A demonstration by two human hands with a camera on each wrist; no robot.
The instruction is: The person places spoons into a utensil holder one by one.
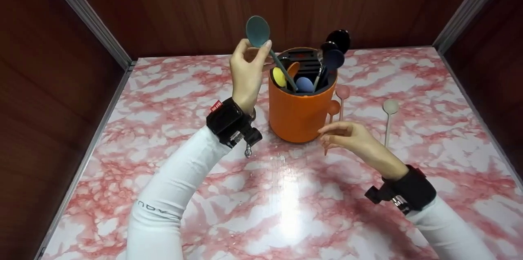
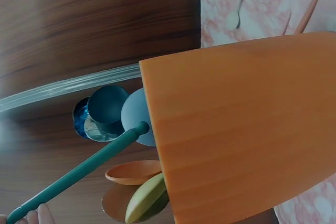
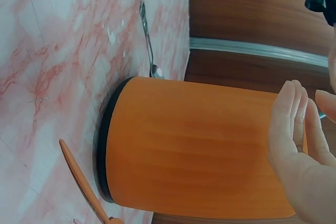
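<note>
My left hand [image 1: 248,70] pinches a teal spoon [image 1: 258,31] just below its bowl. The spoon slants, bowl up, with its handle tip [image 2: 140,128] over the mouth of the orange utensil holder [image 1: 300,115]. In the holder stand a yellow spoon [image 1: 279,77], an orange spoon [image 1: 293,69], a blue spoon [image 1: 305,84] and several dark utensils [image 1: 334,59]. My right hand [image 1: 347,137] hovers by the holder's lower right side with loosely bent fingers and nothing in them. Whether its fingertips touch the holder is unclear.
Right of the holder lie an orange spoon [image 1: 334,108], a pink spoon [image 1: 342,92] and a pale spoon [image 1: 390,107]. A metal utensil [image 3: 147,38] lies on the marbled table at the holder's other side. Wood-patterned panels [image 1: 261,2] enclose the table.
</note>
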